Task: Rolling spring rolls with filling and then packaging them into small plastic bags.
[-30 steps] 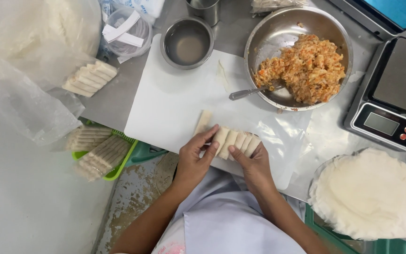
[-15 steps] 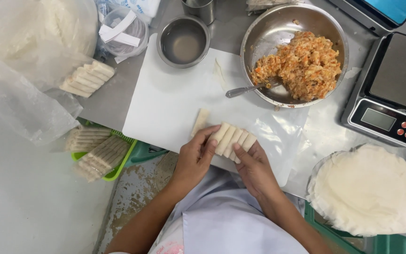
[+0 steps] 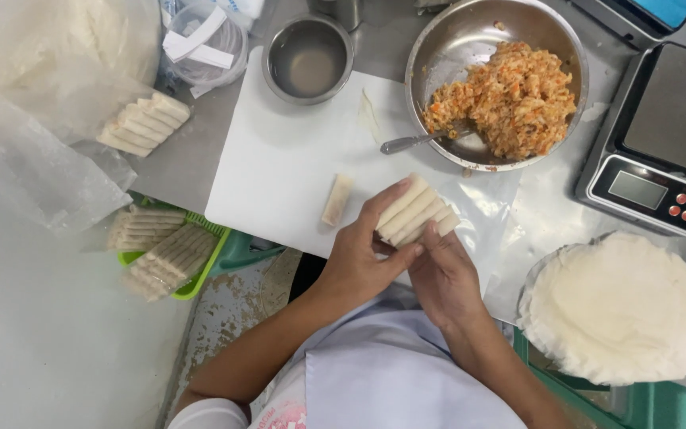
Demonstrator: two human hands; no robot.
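Note:
Both my hands hold a row of several pale spring rolls [image 3: 416, 212] pressed side by side, tilted just above the near edge of a white cutting board [image 3: 287, 159]. My left hand [image 3: 359, 254] grips the row's left end with the thumb on top. My right hand [image 3: 442, 274] supports it from below on the right. One single spring roll [image 3: 337, 200] lies alone on the board, just left of my left hand.
A steel bowl [image 3: 470, 40] with orange-flecked filling and a spoon [image 3: 410, 143] sits at the back. A small steel bowl [image 3: 309, 57] stands left of it. Kitchen scale [image 3: 660, 143] at right, round wrapper stack [image 3: 621, 306] below it. Bagged rolls [image 3: 144, 123] and a green basket [image 3: 160, 250] lie left.
My hands have gathered the row of rolls and lifted it off the board, tilting it up to the right. One roll stays behind on the board.

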